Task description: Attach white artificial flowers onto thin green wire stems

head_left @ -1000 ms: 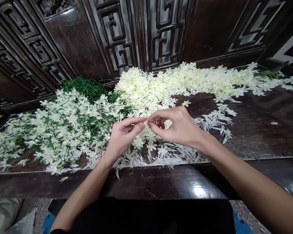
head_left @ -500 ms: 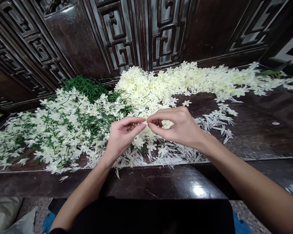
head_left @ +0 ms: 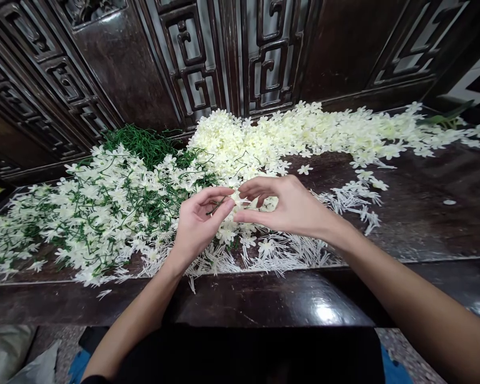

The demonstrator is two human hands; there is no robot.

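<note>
My left hand (head_left: 198, 216) pinches a thin green stem (head_left: 215, 206) between thumb and fingers. At the fingertips there is a small pale blossom, partly lost against the flowers behind. Close by on its right, my right hand (head_left: 292, 207) has its thumb and fingers apart, with nothing clearly held. Both hands are above the table's front half. Left of them spreads a heap of white artificial flowers on green stems (head_left: 108, 205). Behind them lies a pile of loose cream petal heads (head_left: 244, 138). Thin white plastic bits (head_left: 288, 253) lie under and in front of my hands.
A clump of bare green stems (head_left: 140, 144) sits at the back left. The dark wooden bench (head_left: 432, 224) runs across the view, against a carved lattice back (head_left: 264, 58). White bags (head_left: 8, 346) lie on the floor at lower left.
My right hand's thumb and fingers have parted from their pinch by the left fingertips. The green stem in my left hand now shows more plainly.
</note>
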